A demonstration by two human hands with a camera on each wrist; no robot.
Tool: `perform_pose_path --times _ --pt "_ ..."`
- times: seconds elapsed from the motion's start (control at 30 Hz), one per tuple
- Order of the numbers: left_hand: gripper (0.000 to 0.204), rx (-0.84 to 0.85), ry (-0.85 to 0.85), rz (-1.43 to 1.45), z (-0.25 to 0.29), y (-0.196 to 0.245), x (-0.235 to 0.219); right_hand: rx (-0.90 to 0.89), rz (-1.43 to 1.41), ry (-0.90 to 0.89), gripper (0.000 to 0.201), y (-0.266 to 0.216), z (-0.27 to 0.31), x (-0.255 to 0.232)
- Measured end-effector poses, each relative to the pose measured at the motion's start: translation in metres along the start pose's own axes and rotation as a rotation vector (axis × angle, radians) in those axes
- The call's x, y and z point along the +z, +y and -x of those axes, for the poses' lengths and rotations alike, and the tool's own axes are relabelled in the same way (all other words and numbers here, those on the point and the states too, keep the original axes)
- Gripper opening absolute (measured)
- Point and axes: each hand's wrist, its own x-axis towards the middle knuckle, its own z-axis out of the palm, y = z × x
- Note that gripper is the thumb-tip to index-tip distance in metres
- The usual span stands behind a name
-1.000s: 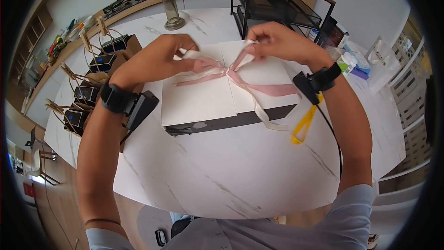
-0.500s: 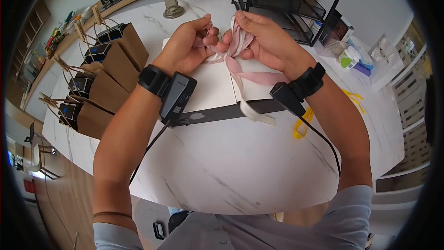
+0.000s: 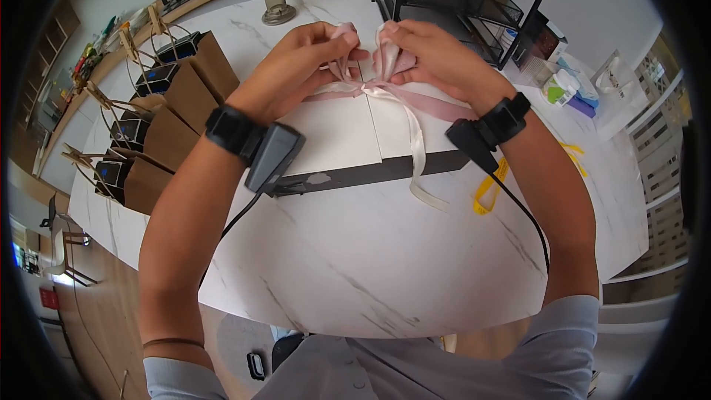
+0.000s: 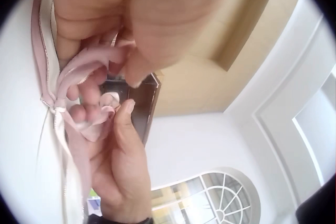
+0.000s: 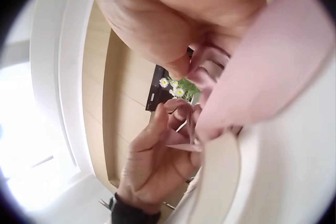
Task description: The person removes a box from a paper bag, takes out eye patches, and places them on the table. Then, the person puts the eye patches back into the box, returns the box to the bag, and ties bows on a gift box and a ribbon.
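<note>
A white gift box with a dark front side sits on the marble-patterned table, tied round with pink and cream ribbon. Over the knot at the middle of the lid, two loops of the ribbon stand up. My left hand pinches the left loop between thumb and fingers. The right loop is in the grip of my right hand, close beside it. A cream tail hangs over the box's front edge onto the table. In the left wrist view a pink loop runs up into the left fingers.
Brown paper bags with clothespins on their handles line the left side. Behind the box stand a glass vase and a black mesh rack. A yellow ribbon strip and a white bottle lie to the right.
Both hands came in from wider apart to above the knot, and now hold two upright loops slightly apart. The cream tail at the front has shifted and hangs straighter.
</note>
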Motion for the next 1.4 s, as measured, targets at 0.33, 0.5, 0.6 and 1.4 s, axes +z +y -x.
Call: perform_pose_path --times 0.33,0.5,0.6,1.4 --pt "0.035 0.237 0.073 -1.084 0.036 0.000 -0.022 -0.434 0.949 0.106 0.029 -0.002 0.068 0.018" --pt "0.022 0.223 0.051 -1.135 0.037 0.001 -0.015 -0.519 1.122 0.068 0.017 0.002 0.061 0.010" --pt "0.015 0.270 0.076 -1.264 0.045 -0.005 -0.014 -0.518 1.115 0.097 0.017 -0.003 0.074 0.005" --pt "0.008 0.427 0.001 -1.729 0.096 0.013 0.012 -0.498 1.150 0.176 0.013 0.014 0.123 -0.035"
